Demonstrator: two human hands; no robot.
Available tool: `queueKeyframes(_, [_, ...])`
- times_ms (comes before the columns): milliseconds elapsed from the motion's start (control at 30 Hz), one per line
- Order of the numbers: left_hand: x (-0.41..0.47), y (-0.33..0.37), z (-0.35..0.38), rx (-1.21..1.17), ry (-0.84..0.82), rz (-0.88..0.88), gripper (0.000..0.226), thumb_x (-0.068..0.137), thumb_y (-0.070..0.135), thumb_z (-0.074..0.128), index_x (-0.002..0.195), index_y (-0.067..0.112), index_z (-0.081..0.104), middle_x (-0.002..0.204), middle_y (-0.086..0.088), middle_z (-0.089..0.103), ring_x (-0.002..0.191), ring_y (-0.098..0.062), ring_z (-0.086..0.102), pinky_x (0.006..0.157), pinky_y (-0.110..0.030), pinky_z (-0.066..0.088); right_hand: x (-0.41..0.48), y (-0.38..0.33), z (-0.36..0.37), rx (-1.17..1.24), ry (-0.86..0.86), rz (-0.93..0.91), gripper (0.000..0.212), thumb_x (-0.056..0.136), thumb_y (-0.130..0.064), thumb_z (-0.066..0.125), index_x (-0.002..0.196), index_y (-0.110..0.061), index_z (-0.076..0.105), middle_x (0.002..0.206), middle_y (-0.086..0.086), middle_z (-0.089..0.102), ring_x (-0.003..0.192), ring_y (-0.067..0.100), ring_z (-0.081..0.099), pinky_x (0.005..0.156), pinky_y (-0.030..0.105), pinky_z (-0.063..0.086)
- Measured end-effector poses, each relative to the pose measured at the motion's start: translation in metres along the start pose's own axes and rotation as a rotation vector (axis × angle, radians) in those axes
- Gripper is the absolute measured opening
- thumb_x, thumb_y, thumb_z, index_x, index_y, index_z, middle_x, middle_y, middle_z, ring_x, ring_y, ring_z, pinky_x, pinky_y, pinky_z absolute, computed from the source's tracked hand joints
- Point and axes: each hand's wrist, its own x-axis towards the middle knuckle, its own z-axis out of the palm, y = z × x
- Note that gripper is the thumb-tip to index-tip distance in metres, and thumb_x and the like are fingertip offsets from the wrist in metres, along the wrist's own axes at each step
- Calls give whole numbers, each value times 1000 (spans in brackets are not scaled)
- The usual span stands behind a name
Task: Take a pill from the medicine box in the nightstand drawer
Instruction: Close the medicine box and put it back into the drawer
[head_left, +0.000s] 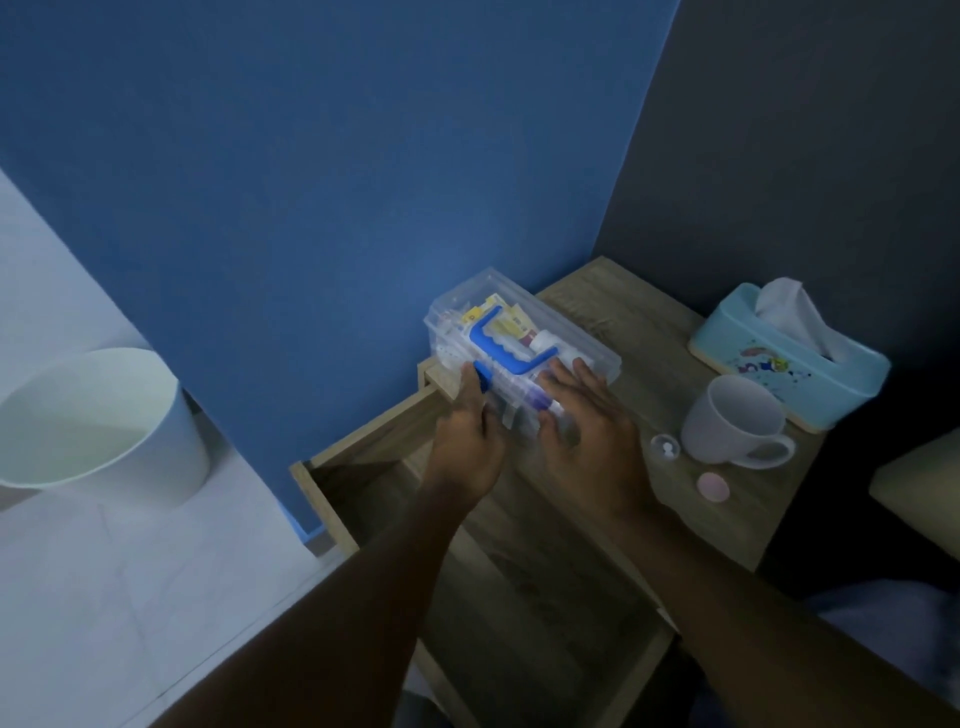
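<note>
A clear plastic medicine box (524, 325) with a blue handle (506, 348) stands on the left part of the wooden nightstand top (649, 322), its lid down. My left hand (467, 441) pinches the blue latch (483, 382) at the box's near-left edge. Flat against the box's near side lies my right hand (587, 431), fingers spread. The drawer (363, 467) stands pulled out to the left, below my left hand. A small clear cap holding white pills (665, 447) rests to the right of my right hand, with a pink round lid (713, 487) near it.
A white mug (737, 421) stands right of the pill cap. Behind it sits a light blue tissue box (784, 343). A white bin (93, 421) is on the tiled floor at the left. Blue wall lies behind the box, dark wall to the right.
</note>
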Motion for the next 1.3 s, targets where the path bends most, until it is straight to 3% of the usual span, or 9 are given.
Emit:
queueKeyframes(100, [11,2,-19,-2,75,15,37,100,41,37,135,35,45,94,4,69,75,-1,68,52,-9,48,11,-4,-8,17,48,16,27,100,-22,51,120,-14,67,129,3,66,125,7,52,101,31,50])
queueKeyframes(200, [28,8,-35,27,158,-43,48,99,42,41,138,16,50,125,-12,66,112,-25,65,93,-34,55,24,-2,-13,-1,135,188,22,100,-25,50,115,-16,64,115,2,66,103,2,54,76,6,35])
queueKeyframes(333, [56,16,-48,97,173,-56,49,99,40,44,140,13,48,133,-14,62,124,-32,57,102,-33,43,42,20,-14,105,56,573,40,99,-42,50,128,-16,55,119,6,64,97,12,61,65,16,35])
queueKeyframes(467, [83,17,-48,118,118,-189,68,98,51,40,152,13,28,149,-16,46,138,-33,43,110,-35,34,46,35,-10,202,67,679,42,98,-51,49,113,-15,64,76,-17,53,64,-10,47,52,12,32])
queueKeyframes(733, [114,12,-38,-315,143,-369,67,90,47,56,148,17,39,149,-12,45,131,-32,50,107,-44,46,52,41,-13,320,70,740,31,92,-48,61,89,-19,71,69,-13,65,56,-7,62,37,3,35])
queueKeyframes(867, [111,18,-49,-429,156,-434,61,84,33,68,138,10,52,129,-13,60,90,-23,65,95,-42,56,58,39,-28,390,15,851,30,86,-42,71,89,-13,77,77,-4,73,61,0,63,48,16,41])
queueKeyframes(1000, [81,18,-59,-396,208,-414,17,78,34,69,79,17,64,85,-1,67,93,-27,69,92,-44,57,37,26,-37,488,13,873,21,83,-42,74,75,-23,71,67,-13,70,53,-6,63,38,9,40])
queueKeyframes(1200, [19,32,-88,-323,243,-399,31,80,43,73,63,20,62,74,0,68,86,-26,73,88,-44,59,-6,-7,-59,586,16,874,36,85,-40,73,114,-19,72,97,-6,77,75,-2,70,56,14,51])
queueKeyframes(1300, [-12,34,-95,-333,229,-451,25,83,35,75,70,17,63,75,-1,64,84,-27,71,88,-45,59,-30,-25,-71,588,15,837,43,85,-38,73,122,-16,68,107,-1,76,66,-11,65,47,5,45])
